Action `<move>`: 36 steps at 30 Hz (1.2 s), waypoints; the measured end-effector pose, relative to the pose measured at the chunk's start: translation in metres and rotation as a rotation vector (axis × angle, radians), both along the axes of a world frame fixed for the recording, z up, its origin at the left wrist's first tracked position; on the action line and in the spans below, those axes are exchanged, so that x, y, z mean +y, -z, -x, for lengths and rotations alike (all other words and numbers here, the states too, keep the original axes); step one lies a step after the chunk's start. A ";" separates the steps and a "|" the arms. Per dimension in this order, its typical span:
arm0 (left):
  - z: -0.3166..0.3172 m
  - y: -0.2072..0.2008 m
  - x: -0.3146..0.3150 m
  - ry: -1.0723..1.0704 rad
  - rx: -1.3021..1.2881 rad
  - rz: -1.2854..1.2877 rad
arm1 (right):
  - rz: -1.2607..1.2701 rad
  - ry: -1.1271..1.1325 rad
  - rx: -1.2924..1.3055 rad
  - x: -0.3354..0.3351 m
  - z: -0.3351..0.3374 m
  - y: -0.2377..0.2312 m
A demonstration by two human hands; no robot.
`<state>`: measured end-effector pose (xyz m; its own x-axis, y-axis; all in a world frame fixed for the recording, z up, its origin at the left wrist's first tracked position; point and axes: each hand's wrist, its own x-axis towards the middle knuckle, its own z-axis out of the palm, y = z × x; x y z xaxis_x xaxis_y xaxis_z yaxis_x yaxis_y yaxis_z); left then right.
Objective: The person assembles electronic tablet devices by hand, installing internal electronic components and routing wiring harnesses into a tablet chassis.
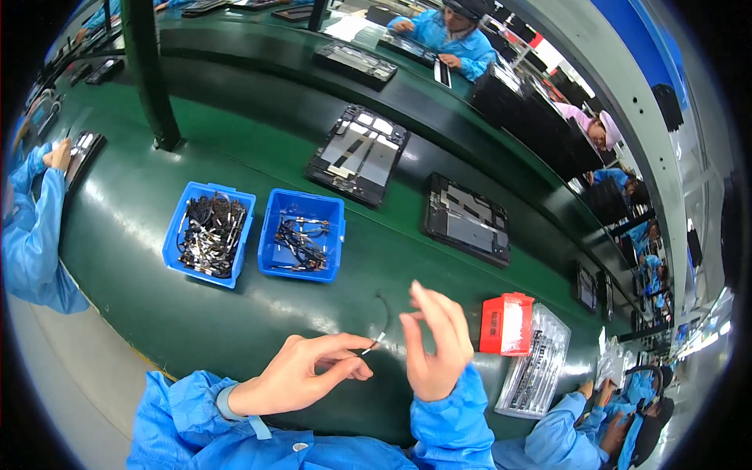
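Note:
In front of me, over the green bench, my left hand [309, 372] pinches a short thin black cable [381, 338] with a white tag and a silvery end. The cable's free part curves upward, away from the fingertips. Just right of it my right hand [440, 341] is raised with thumb and fingers apart, and I see nothing between them. Beyond my hands stand two blue bins: the left bin [170, 249] is heaped with black cables [210, 235] with silvery ends, and the right bin [338, 235] holds a smaller bunch of similar cables [301, 244].
Opened flat devices, one black-framed [360, 153] and another [468, 218], lie past the bins. A red box [507, 323] and a clear plastic tray [536, 364] sit to my right. A green post [145, 74] rises at far left. Co-workers in blue sit around the bench.

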<state>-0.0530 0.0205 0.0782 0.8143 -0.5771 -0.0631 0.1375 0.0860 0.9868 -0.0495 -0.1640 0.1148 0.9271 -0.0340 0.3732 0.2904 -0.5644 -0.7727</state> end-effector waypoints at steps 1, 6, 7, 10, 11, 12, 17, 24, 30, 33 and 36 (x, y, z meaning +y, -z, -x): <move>0.001 -0.003 0.001 0.016 -0.003 -0.001 | 0.140 -0.039 -0.159 -0.004 0.012 0.004; 0.004 -0.004 -0.012 -0.011 -0.253 -0.069 | 0.175 -0.124 -0.167 -0.011 0.037 0.016; 0.003 -0.004 -0.014 0.002 -0.294 -0.076 | 0.173 -0.110 -0.163 -0.015 0.038 0.020; 0.001 -0.001 -0.016 0.071 -0.375 -0.086 | -0.266 -0.230 0.091 -0.028 0.041 0.030; 0.000 -0.002 -0.017 0.079 -0.374 -0.086 | -0.487 -0.187 0.178 -0.030 0.042 0.032; 0.001 -0.006 -0.019 0.068 -0.259 -0.081 | -0.706 -0.146 0.264 -0.032 0.043 0.032; 0.009 0.002 -0.028 -0.041 0.026 0.028 | 0.083 -0.014 -0.136 -0.030 0.054 0.017; 0.012 -0.004 -0.031 -0.085 -0.553 -0.234 | 0.194 -0.114 -0.235 -0.029 0.051 0.021; 0.010 0.007 -0.039 -0.157 -0.940 -0.231 | 0.265 -0.190 -0.188 -0.043 0.050 0.005; 0.008 0.007 -0.037 -0.123 -0.886 -0.267 | 0.239 0.253 -0.009 -0.083 0.048 0.005; 0.010 0.012 -0.034 -0.084 -0.819 -0.292 | 0.086 0.698 0.036 -0.186 0.038 0.011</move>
